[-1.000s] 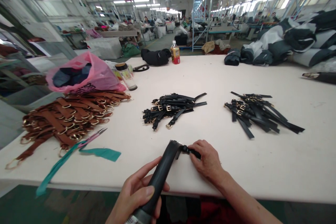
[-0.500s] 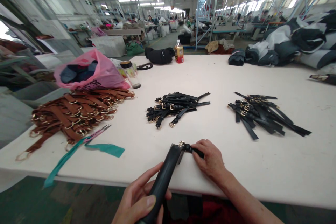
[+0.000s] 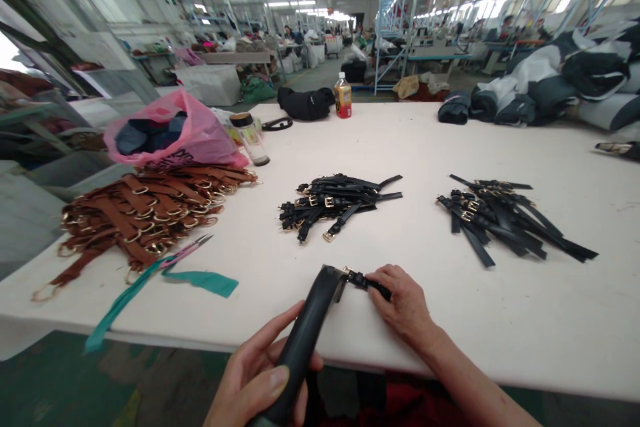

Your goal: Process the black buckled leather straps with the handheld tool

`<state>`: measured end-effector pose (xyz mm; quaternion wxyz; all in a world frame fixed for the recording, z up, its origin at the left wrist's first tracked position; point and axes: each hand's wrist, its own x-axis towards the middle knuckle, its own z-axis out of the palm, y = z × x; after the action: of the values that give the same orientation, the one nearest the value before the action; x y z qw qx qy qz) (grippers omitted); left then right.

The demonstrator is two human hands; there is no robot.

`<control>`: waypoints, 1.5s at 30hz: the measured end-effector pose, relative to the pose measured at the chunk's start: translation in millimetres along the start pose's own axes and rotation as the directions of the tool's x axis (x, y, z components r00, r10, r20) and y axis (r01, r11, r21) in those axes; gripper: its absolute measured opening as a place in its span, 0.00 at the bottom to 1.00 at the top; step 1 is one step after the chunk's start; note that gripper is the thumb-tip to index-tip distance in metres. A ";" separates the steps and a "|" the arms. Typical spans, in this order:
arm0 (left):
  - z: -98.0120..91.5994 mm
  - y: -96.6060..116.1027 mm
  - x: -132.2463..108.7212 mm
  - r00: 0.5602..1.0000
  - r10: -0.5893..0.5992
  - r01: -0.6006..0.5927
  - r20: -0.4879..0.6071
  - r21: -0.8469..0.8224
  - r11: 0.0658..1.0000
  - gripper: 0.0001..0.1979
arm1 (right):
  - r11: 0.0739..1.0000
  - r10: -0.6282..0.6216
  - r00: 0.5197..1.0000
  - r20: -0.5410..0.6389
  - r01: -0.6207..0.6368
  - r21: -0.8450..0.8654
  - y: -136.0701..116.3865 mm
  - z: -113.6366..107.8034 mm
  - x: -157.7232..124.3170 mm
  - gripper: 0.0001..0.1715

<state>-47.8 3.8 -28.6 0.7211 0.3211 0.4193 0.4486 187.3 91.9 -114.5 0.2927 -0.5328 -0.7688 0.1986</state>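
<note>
My left hand (image 3: 255, 380) is wrapped round the handle of a black hand tool (image 3: 305, 333), whose tip rests on the white table (image 3: 350, 140) near its front edge. Fingers of my right hand (image 3: 403, 303) press a short black strap with a gold buckle (image 3: 364, 282) flat on the table, right at the tool's tip. Two piles of similar black straps lie beyond: one in the middle (image 3: 335, 203) and one to the right (image 3: 505, 217).
A heap of brown straps with gold rings (image 3: 140, 213) lies at left, with scissors (image 3: 183, 255) and a teal ribbon (image 3: 150, 290) in front. Behind are a pink plastic bag (image 3: 170, 133), a jar (image 3: 250, 139), a bottle (image 3: 343, 97), a black pouch (image 3: 305, 103) and dark fabric rolls (image 3: 540, 90).
The view has shifted slightly. Both hands stay in place on the tool and the strap; the strap's gold buckle now shows beside the tool tip.
</note>
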 end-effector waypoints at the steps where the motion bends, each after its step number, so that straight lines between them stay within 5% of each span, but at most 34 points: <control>1: 0.1 -1.7 2.7 1.000 0.002 -0.002 0.007 -0.003 1.000 0.32 | 1.000 -0.001 1.000 0.003 0.001 0.000 0.0 -0.2 0.1 0.14; 18: 10.9 -2.5 28.3 0.995 -0.001 0.001 0.097 0.005 1.000 0.33 | 1.000 0.011 1.000 0.005 -0.011 -0.015 -3.5 -1.4 1.1 0.14; 45: -9.4 -13.5 -5.4 0.999 0.006 -0.008 -0.039 -0.051 0.999 0.33 | 0.998 0.044 0.993 0.106 -0.040 -0.046 -11.5 -11.0 12.4 0.17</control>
<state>-52.4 -5.6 -42.3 0.7190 0.2955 0.4205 0.4679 183.2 99.4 -96.2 0.2350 -0.5437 -0.7762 0.2163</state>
